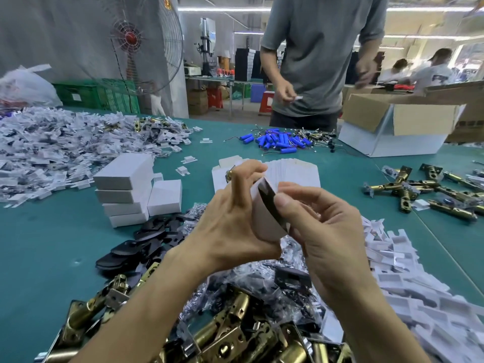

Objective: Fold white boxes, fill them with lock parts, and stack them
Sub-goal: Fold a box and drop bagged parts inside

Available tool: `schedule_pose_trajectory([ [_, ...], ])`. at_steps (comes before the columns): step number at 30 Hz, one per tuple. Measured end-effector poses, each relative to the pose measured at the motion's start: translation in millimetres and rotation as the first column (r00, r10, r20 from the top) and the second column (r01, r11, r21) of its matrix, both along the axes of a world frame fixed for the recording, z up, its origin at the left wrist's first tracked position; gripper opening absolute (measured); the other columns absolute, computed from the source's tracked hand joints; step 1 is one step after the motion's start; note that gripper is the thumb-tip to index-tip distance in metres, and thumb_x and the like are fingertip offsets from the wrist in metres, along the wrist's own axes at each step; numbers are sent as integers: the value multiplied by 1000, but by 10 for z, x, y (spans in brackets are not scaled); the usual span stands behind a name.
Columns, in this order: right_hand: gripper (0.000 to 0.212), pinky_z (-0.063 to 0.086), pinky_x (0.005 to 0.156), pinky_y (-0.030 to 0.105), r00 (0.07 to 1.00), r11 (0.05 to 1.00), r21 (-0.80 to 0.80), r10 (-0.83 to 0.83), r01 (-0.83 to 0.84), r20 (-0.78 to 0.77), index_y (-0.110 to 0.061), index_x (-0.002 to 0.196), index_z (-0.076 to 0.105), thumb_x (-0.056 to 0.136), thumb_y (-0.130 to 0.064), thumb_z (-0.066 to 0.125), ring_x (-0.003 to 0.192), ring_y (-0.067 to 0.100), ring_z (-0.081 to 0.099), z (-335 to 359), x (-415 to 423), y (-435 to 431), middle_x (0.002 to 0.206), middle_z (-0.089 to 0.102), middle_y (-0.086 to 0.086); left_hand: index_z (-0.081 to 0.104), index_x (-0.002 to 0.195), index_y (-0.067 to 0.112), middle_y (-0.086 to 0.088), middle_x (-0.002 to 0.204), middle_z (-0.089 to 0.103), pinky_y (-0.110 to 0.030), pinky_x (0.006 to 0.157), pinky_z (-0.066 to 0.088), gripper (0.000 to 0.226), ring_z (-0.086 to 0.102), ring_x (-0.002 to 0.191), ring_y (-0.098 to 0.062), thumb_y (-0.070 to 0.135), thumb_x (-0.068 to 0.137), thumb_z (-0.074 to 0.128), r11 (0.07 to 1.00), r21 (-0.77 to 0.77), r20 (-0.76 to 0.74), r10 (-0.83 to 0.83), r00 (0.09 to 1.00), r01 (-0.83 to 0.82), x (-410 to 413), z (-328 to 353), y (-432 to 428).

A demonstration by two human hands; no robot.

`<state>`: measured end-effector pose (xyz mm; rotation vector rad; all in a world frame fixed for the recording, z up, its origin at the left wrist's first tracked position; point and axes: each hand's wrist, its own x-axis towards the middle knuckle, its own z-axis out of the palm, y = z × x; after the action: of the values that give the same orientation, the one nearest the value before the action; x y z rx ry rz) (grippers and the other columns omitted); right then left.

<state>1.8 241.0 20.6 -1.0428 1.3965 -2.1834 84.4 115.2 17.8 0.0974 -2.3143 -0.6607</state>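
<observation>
I hold a small white box (267, 224) up over the teal counter (52, 244), between both hands. My left hand (230, 224) is curled round its near side. My right hand (322, 231) pinches its open end, where the thumb presses a dark flat part (267, 195) that sits in the opening. The box itself shows no print that I can make out.

To my left, four closed white boxes stand stacked (123, 192), with one more (165, 197) touching the stack on its right. Flat box blanks (296, 171) lie fanned just beyond my hands. Black plates (146, 239) and bagged brass latches (235, 323) are heaped below my wrists. White plastic inserts are piled at far left (52, 142) and at right (419, 284).

Blue batteries (277, 141) with wires lie across the counter, near a person in a grey shirt (322, 61) and an open carton (392, 121). A green crate (86, 95) behind the fan (131, 38) carries a white label, too blurred to read.
</observation>
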Motion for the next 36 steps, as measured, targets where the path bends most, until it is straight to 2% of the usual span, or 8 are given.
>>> schedule_pose_trajectory([
  [6, 17, 54, 71, 18, 996, 998, -5, -59, 59, 65, -14, 86, 74, 73, -6, 82, 87, 14, 73, -19, 20, -29, 92, 77, 5, 28, 139, 30, 8, 120, 61, -39, 78, 56, 104, 67, 97, -17, 28, 54, 88, 997, 74, -14, 37, 999, -35, 5, 23, 13],
  [10, 15, 54, 69, 20, 987, 995, -42, -82, 88, 141, -19, 78, 78, 64, -23, 81, 78, 15, 72, 17, 13, -16, 84, 76, 6, 46, 141, 22, 10, 122, 63, -24, 81, 54, 98, 65, 98, -8, 34, 53, 86, 995, 89, -10, 55, 998, -54, 22, 50, 16],
  [12, 13, 54, 68, 20, 985, 994, -54, -84, 93, 149, -21, 75, 78, 63, -22, 80, 75, 14, 71, 22, -4, -1, 81, 76, 6, 49, 138, 24, 10, 115, 63, -25, 78, 54, 91, 64, 95, -9, 37, 55, 85, 995, 84, 29, 58, 998, -60, 17, 49, 19],
  [16, 15, 55, 72, 22, 991, 993, 5, -121, 121, 60, -20, 77, 79, 73, -6, 81, 81, 16, 73, -32, -18, -16, 84, 77, 7, 43, 129, 41, 9, 96, 65, -38, 64, 57, 78, 67, 78, -13, 50, 59, 77, 988, 118, 135, 88, 987, -104, 11, 14, -6],
  [22, 16, 56, 74, 23, 994, 994, 52, -100, 101, -37, -13, 80, 78, 78, 3, 77, 83, 19, 73, -25, -97, 10, 85, 77, 7, 41, 122, 42, 4, 89, 65, -44, 60, 57, 78, 67, 74, -18, 46, 54, 78, 977, 192, 122, 72, 990, -95, 3, -12, -33],
  [27, 14, 55, 79, 23, 997, 996, 87, -11, 18, -78, -12, 88, 79, 77, -3, 78, 91, 19, 73, 33, -166, 88, 92, 77, 7, 47, 120, 38, 3, 85, 67, -41, 59, 56, 74, 67, 72, -18, 46, 55, 81, 977, 204, 41, 62, 997, -69, 11, 23, -31],
  [32, 27, 50, 86, 18, 972, 987, 66, 156, -146, -178, -16, 109, 76, 83, -12, 69, 110, 11, 64, 79, -159, 118, 114, 67, 0, 48, 125, 38, 7, 92, 64, -35, 60, 59, 75, 67, 73, -15, 39, 57, 81, 943, 332, -103, 3, 995, 31, 32, 79, -30],
  [36, 28, 47, 85, 15, 937, 984, 105, 173, -147, -305, -18, 116, 70, 89, -12, 64, 105, 4, 59, 97, -177, 153, 109, 59, 0, 44, 126, 40, 8, 95, 60, -30, 57, 57, 76, 64, 72, -13, 36, 59, 81, 947, 314, -98, -33, 995, 62, 39, 88, -16],
])
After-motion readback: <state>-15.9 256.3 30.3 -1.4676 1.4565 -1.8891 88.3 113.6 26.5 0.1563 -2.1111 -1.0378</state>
